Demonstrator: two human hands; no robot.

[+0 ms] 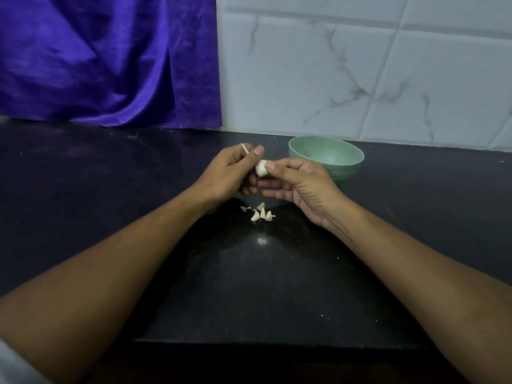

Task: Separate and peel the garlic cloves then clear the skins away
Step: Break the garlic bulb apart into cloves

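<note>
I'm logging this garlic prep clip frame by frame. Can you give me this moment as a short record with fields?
surface: dark countertop
left hand: pinches a thin strip of skin at its fingertips and steadies the garlic piece
right hand: grips the garlic piece with thumb and fingers
loose cloves: small cluster on the countertop below the hands, with a scrap of skin beside them
green bowl: behind the right hand, contents not visible
backdrop: purple cloth, marbled tiles
</note>
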